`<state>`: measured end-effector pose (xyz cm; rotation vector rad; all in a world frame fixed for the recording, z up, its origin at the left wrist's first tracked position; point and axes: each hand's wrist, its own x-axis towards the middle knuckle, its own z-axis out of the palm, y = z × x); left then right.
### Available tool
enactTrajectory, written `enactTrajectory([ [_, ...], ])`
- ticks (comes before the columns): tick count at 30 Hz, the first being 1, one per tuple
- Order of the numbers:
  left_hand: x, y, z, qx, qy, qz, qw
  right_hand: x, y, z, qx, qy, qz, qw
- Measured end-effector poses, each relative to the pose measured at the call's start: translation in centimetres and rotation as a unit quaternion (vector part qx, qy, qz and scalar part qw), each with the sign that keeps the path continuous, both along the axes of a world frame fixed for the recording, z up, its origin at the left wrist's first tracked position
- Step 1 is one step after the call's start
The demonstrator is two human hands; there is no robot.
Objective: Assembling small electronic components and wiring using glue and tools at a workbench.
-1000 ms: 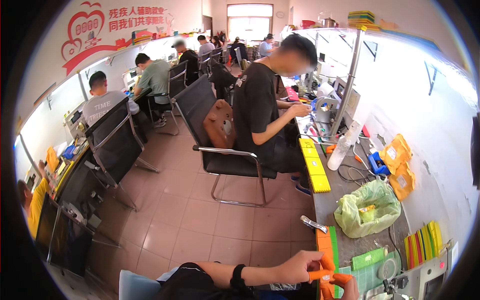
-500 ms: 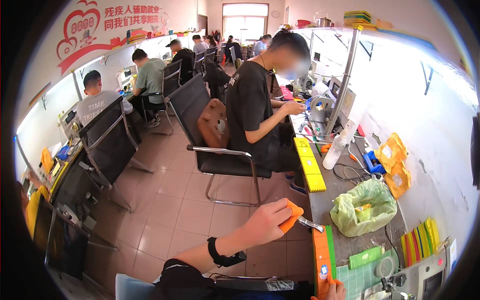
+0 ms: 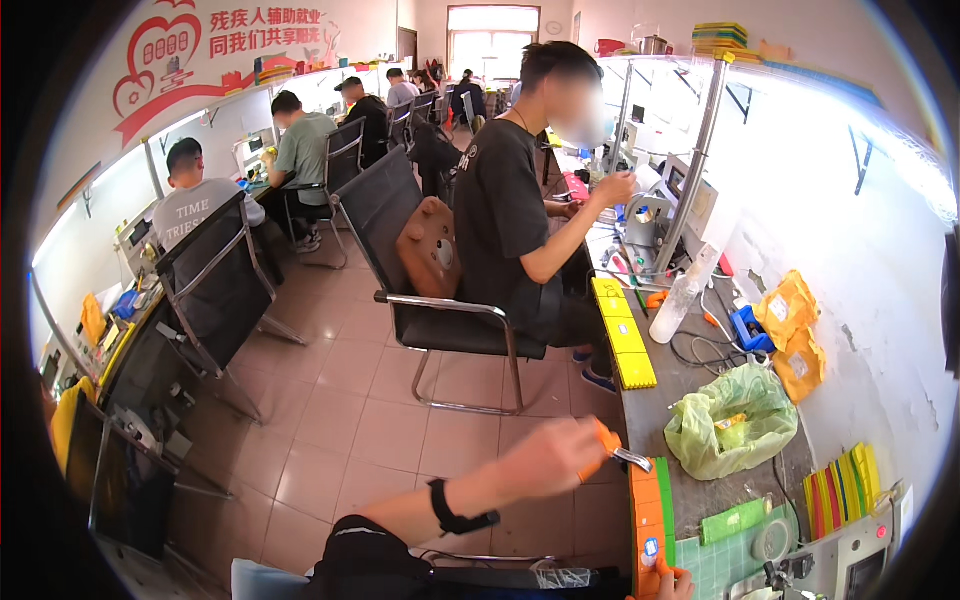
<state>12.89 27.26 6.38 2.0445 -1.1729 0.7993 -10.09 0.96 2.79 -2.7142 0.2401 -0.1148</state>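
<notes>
My left hand (image 3: 552,458), blurred by motion and with a black band on its wrist, is closed round a small silver metal tool (image 3: 632,459). Orange covering shows at its fingertips; whether this is a finger cover or a handle, I cannot tell. The tool's end reaches the far end of a long orange strip of blocks (image 3: 648,510) on the bench edge, which has a green strip (image 3: 664,505) along its side. At the near end of that strip my right hand (image 3: 677,586), partly cut off by the lower edge, has curled fingers by a small orange piece.
A bag-lined bowl (image 3: 700,455), a green cutting mat (image 3: 720,570), a clear bottle (image 3: 685,300) and a yellow block strip (image 3: 625,345) lie along the bench (image 3: 650,410). A co-worker (image 3: 510,220) sits beyond in a black chair (image 3: 440,345).
My left hand has moved slightly right and down with the metal tool. My right hand stays by the strip. The nearest co-worker has lifted their head and raised a hand.
</notes>
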Motion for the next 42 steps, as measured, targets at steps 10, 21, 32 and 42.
enactTrajectory([
  [10, -0.6, -7.7, -8.5, -0.061, 0.22, -0.126, 0.966, -0.5, 0.1, -0.3, 0.004, -0.003, -0.002, 1.0],
  [21, -0.3, -10.8, -10.4, -0.044, 0.271, -0.174, 0.946, -0.1, 0.2, 0.1, 0.022, -0.022, -0.001, 1.0],
  [32, -1.2, -9.3, -10.4, 0.032, 0.145, -0.104, 0.983, -1.3, 0.6, 0.2, 0.029, -0.023, 0.005, 0.999],
  [42, 0.4, -8.3, -9.1, -0.047, 0.103, -0.076, 0.991, 1.4, 1.5, 0.8, 0.025, -0.024, -0.042, 0.999],
])
